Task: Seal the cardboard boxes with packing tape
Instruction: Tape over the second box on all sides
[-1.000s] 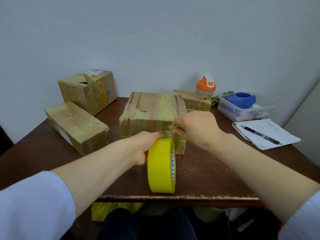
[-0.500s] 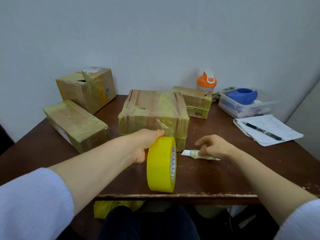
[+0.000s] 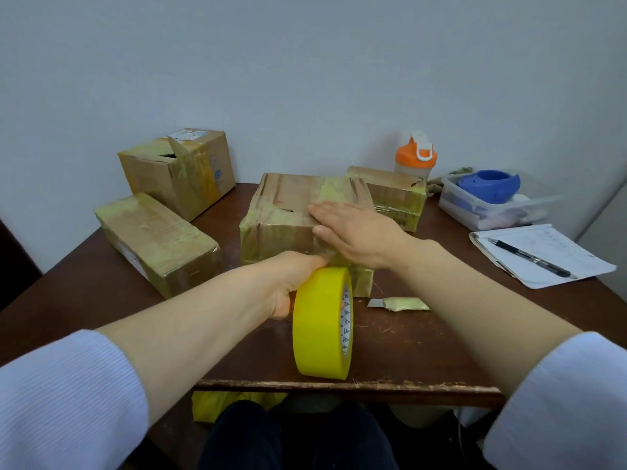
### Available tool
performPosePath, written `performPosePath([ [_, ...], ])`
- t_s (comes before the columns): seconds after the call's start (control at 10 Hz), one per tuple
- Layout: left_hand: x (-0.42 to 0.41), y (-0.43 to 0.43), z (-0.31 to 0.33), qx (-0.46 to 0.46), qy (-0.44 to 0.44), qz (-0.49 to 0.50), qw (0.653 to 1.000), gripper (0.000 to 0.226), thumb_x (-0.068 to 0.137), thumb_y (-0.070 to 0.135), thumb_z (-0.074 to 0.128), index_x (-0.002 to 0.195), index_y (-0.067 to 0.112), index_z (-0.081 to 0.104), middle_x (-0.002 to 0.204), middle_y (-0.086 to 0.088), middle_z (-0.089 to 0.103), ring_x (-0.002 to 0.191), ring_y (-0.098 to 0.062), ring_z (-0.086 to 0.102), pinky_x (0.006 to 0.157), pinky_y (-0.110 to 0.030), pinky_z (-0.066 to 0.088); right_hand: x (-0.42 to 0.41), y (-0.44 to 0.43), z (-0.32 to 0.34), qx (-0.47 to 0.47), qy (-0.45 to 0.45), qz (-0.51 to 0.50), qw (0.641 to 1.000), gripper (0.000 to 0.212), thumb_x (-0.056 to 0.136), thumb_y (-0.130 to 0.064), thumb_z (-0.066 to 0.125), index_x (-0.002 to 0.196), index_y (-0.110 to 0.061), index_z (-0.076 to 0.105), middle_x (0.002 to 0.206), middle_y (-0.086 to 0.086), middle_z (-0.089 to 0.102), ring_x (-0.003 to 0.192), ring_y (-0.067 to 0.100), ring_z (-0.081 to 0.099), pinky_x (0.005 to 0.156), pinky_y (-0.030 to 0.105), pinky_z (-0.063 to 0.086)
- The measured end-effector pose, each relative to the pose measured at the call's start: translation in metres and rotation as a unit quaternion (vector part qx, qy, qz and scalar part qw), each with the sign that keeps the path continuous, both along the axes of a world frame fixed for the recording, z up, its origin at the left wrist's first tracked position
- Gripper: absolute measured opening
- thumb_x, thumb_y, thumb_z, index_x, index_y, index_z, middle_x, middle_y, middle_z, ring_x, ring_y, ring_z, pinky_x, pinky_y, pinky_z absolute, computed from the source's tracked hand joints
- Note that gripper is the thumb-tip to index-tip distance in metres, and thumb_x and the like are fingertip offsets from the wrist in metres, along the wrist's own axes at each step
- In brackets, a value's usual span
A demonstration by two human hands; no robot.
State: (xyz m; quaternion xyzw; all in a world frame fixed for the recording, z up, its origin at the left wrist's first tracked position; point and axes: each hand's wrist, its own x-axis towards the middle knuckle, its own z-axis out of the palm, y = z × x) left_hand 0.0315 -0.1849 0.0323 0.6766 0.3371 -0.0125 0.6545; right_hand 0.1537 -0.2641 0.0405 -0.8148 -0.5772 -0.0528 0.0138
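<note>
Right hand (image 3: pixel 353 232), fingers flat, is pressing the middle box (image 3: pixel 288 212) on the table (image 3: pixel 424 351); left hand (image 3: pixel 295 276) is gripping the upright roll (image 3: pixel 319 320) just before it. Box is looking light, crushable: best held at corners.

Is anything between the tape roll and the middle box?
Nothing visible. The left hand holds the tape roll at the middle box's near face; the cutter lies on the table, right of the roll.

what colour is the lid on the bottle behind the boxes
The lid is orange with a white clasp on top; the head view shows it.
</note>
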Motion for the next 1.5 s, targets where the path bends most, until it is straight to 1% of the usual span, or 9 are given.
performPosePath([
  [0.2, 0.001, 0.005, -0.007, 0.003, 0.013, -0.027, 1.0, 0.042, 0.095, 0.025, 0.054, 0.128, -0.001, 0.052, 0.123, -0.023, 0.058, 0.114, -0.037, 0.055, 0.102, -0.048, 0.042, 0.003, 0.001, -0.003, 0.012, -0.02, 0.018, 1.0, 0.051, 0.103, -0.034, 0.026, 0.149, -0.013, 0.023, 0.156, 0.006, 0.023, 0.144, 0.017, 0.019, 0.117, 0.031, 0.013],
  [0.3, -0.008, 0.004, -0.009, -0.043, 0.025, -0.049, 0.998, 0.026, 0.093, 0.023, 0.058, 0.113, 0.006, 0.059, 0.08, -0.013, 0.065, 0.068, -0.024, 0.062, 0.07, -0.036, 0.054, 0.004, 0.002, 0.0, -0.008, -0.035, 0.017, 0.999, 0.059, 0.099, -0.045, 0.031, 0.149, -0.015, 0.023, 0.156, 0.004, 0.025, 0.144, 0.014, 0.017, 0.117, 0.033, 0.006],
  [0.4, -0.011, 0.004, -0.01, -0.065, 0.015, -0.046, 0.997, 0.021, 0.094, 0.023, 0.057, 0.108, 0.008, 0.061, 0.078, -0.01, 0.063, 0.066, -0.021, 0.059, 0.067, -0.032, 0.051, 0.005, 0.003, 0.001, -0.011, -0.081, 0.01, 0.997, 0.067, 0.093, -0.053, 0.037, 0.148, -0.017, 0.025, 0.154, 0.001, 0.03, 0.144, 0.012, 0.02, 0.116, 0.035, -0.003],
  [0.6, -0.015, 0.01, 0.0, -0.043, 0.02, -0.04, 0.998, 0.028, 0.094, 0.026, 0.057, 0.113, 0.007, 0.059, 0.111, -0.021, 0.065, 0.099, -0.032, 0.062, 0.097, -0.049, 0.047, 0.002, 0.005, -0.002, 0.003, -0.084, 0.015, 0.996, 0.065, 0.095, -0.046, 0.043, 0.148, -0.014, 0.025, 0.155, 0.005, 0.027, 0.143, 0.017, 0.022, 0.116, 0.03, 0.008],
  [0.7, -0.014, 0.012, 0.002, -0.04, 0.016, -0.043, 0.998, 0.029, 0.093, 0.028, 0.058, 0.114, 0.007, 0.058, 0.108, -0.018, 0.065, 0.097, -0.03, 0.062, 0.094, -0.045, 0.049, 0.007, 0.002, 0.007, -0.055, -0.104, 0.023, 0.993, 0.075, 0.089, -0.054, 0.046, 0.15, -0.022, 0.017, 0.157, -0.004, 0.021, 0.145, 0.018, 0.015, 0.117, 0.041, 0.003],
  [0.9, -0.012, 0.013, 0.004, -0.034, 0.008, -0.038, 0.999, 0.021, 0.094, 0.027, 0.057, 0.105, 0.01, 0.061, 0.098, -0.013, 0.066, 0.089, -0.026, 0.061, 0.087, -0.04, 0.05, 0.011, 0.0, 0.017, -0.076, 0.04, 0.042, 0.995, 0.087, 0.084, -0.027, 0.069, 0.151, -0.018, 0.014, 0.159, 0.0, 0.012, 0.146, 0.015, 0.011, 0.118, 0.035, 0.012],
  [1.1, -0.012, 0.013, 0.007, -0.031, 0.0, -0.039, 0.999, 0.02, 0.093, 0.028, 0.058, 0.105, 0.011, 0.06, 0.088, -0.01, 0.065, 0.077, -0.021, 0.061, 0.074, -0.033, 0.052, 0.006, 0.001, 0.005, 0.022, 0.012, 0.039, 0.999, 0.063, 0.095, -0.035, 0.052, 0.148, -0.014, 0.026, 0.156, 0.002, 0.026, 0.144, 0.015, 0.021, 0.115, 0.031, 0.018],
  [1.3, -0.015, 0.014, 0.013, -0.03, -0.005, -0.046, 0.998, 0.021, 0.094, 0.026, 0.057, 0.11, 0.012, 0.06, 0.092, -0.011, 0.067, 0.078, -0.022, 0.063, 0.075, -0.034, 0.052, 0.013, -0.004, 0.015, -0.058, 0.041, 0.029, 0.997, 0.089, 0.084, -0.027, 0.069, 0.151, -0.017, 0.011, 0.16, 0.004, 0.008, 0.145, 0.02, 0.011, 0.116, 0.03, 0.013],
  [1.5, -0.017, 0.015, 0.016, -0.011, -0.008, -0.049, 0.999, 0.03, 0.094, 0.027, 0.057, 0.12, 0.011, 0.058, 0.105, -0.013, 0.066, 0.098, -0.027, 0.063, 0.091, -0.041, 0.05, 0.01, -0.001, 0.013, -0.039, 0.033, 0.022, 0.998, 0.075, 0.091, -0.031, 0.059, 0.151, -0.018, 0.016, 0.159, 0.004, 0.015, 0.145, 0.018, 0.014, 0.117, 0.032, 0.014],
])
